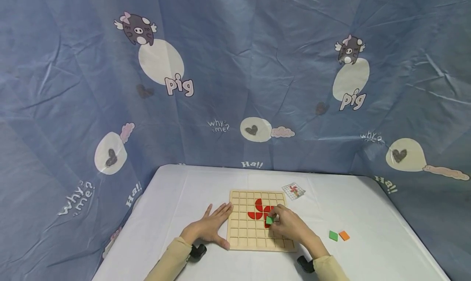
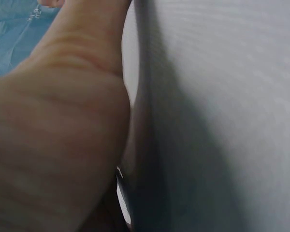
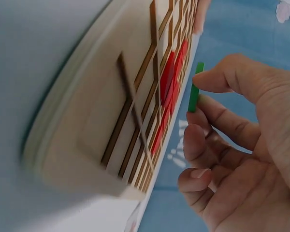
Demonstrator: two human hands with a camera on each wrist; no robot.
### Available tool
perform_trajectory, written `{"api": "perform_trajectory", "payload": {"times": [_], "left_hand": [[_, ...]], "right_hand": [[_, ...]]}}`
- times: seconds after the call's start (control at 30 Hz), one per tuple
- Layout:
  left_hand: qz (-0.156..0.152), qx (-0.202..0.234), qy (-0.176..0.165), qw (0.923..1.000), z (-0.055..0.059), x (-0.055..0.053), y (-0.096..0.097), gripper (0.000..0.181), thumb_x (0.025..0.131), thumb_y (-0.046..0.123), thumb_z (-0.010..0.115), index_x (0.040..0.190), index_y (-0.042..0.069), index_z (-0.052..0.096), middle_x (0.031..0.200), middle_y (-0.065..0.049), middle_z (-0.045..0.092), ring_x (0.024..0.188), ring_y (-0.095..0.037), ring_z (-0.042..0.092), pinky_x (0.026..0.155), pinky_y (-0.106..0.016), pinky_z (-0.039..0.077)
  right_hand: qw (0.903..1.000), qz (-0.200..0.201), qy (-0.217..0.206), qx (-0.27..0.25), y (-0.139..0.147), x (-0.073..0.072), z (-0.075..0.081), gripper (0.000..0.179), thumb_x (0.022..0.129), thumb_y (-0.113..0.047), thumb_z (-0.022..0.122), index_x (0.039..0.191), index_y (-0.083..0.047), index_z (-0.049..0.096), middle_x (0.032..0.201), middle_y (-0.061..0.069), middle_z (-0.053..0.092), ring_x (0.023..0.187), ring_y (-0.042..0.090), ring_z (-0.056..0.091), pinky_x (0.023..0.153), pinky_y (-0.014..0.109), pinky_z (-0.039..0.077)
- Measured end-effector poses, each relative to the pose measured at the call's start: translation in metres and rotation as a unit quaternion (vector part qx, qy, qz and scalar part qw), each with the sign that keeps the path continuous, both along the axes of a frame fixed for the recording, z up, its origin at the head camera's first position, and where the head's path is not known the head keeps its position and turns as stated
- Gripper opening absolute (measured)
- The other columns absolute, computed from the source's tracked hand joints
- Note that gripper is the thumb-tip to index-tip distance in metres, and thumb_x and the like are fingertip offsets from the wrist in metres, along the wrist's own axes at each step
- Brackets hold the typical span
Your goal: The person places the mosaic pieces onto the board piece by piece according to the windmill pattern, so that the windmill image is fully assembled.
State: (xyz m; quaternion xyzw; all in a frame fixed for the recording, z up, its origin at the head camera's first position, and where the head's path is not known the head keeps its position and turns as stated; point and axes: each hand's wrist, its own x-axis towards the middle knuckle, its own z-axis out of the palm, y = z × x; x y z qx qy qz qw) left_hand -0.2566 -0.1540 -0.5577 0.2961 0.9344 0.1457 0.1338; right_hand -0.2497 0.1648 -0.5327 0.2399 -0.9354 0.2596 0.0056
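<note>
A wooden grid board [image 1: 243,233] lies on the white table, with several red quarter-round tiles [image 1: 259,205] set in its squares like a pinwheel. My right hand [image 1: 290,225] pinches a small green square tile [image 1: 270,220] between thumb and fingers over the board. The right wrist view shows that green tile [image 3: 196,87] edge-on, raised off the grid, the other fingers curled below. At the board's left edge rests my left hand [image 1: 211,226], fingers spread, fingertips on the rim and thumb by the near corner. In the left wrist view only its wrist and palm side show.
A green tile [image 1: 333,235] and an orange tile [image 1: 344,235] lie on the table to the right. Behind the board's far right corner is a pattern card [image 1: 293,190] with a red flower picture. Blue printed cloth [image 1: 220,150] hangs behind the table.
</note>
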Motion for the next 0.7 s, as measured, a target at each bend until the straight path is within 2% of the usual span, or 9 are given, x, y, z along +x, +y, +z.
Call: {"api": "perform_trajectory", "payload": {"times": [0.17,0.37,0.7], "left_hand": [[0.000,-0.001,-0.001,1.0000,-0.001,0.001,0.001,0.132,0.060,0.073,0.071,0.156,0.009,0.007,0.164,-0.008,0.003,0.151,-0.029,0.004,0.117,-0.064,-0.003],[-0.002,-0.002,0.002,1.0000,-0.001,0.000,0.000,0.132,0.061,0.073,0.072,0.156,0.009,0.007,0.164,-0.008,0.003,0.151,-0.029,0.004,0.117,-0.064,-0.003],[0.003,-0.002,-0.001,1.0000,-0.002,-0.001,0.000,0.132,0.060,0.074,0.071,0.156,0.011,0.007,0.164,-0.007,0.002,0.152,-0.028,0.004,0.118,-0.063,-0.004]], "right_hand": [[0.9996,0.023,0.009,0.017,-0.012,-0.001,-0.003,0.024,0.079,-0.017,0.076,0.100,-0.012,0.067,0.094,-0.006,0.060,0.076,0.005,0.052,0.063,0.021,0.047],[0.9987,0.034,0.025,0.027,-0.022,-0.004,-0.005,0.022,0.079,-0.018,0.078,0.098,-0.013,0.067,0.095,-0.008,0.060,0.084,0.005,0.057,0.072,0.025,0.053],[0.9975,0.048,0.001,0.052,-0.026,-0.008,-0.007,0.022,0.082,-0.018,0.075,0.102,-0.011,0.067,0.106,-0.003,0.061,0.087,0.007,0.054,0.074,0.026,0.053]]}}
